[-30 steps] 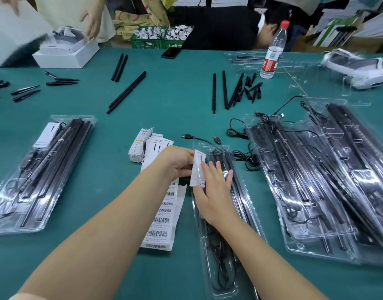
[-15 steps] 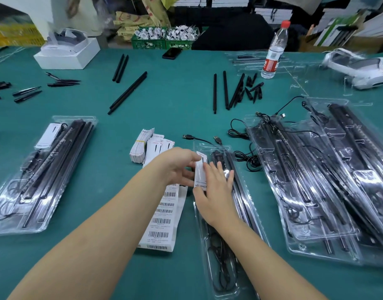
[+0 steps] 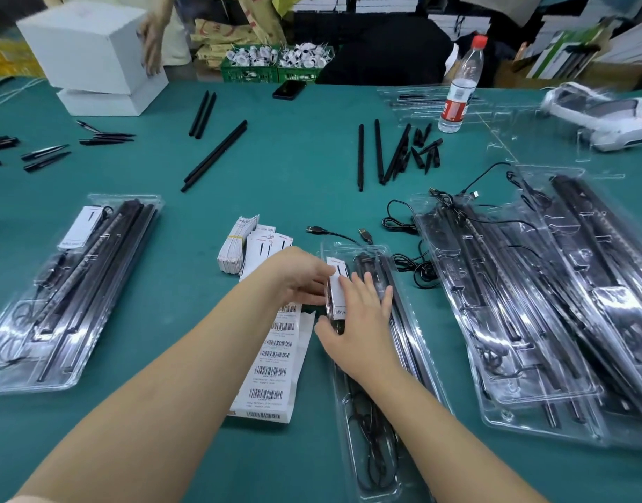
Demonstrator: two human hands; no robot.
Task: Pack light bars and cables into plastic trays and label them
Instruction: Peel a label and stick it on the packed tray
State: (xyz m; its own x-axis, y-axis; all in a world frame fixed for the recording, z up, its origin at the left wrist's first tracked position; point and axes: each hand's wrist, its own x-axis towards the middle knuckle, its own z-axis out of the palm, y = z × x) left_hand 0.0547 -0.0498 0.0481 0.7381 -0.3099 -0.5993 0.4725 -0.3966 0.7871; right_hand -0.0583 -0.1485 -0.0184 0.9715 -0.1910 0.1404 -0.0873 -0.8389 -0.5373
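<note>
Right hand [image 3: 359, 321] laid flat, fingers straight, pressing a white label card [image 3: 337, 285] onto the clear plastic tray [image 3: 366, 466] of light bars in the middle of the green tabletop [image 3: 294, 168]. Left hand [image 3: 297, 275] at the card's left edge, grip loosely curled, pinch hard to tell. Barcode sticker sheet [image 3: 272, 372] just left of the tray, bundled cards [image 3: 236, 245] behind it. More filled trays [image 3: 530, 303] stacked off right, one tray [image 3: 65, 285] far left.
</note>
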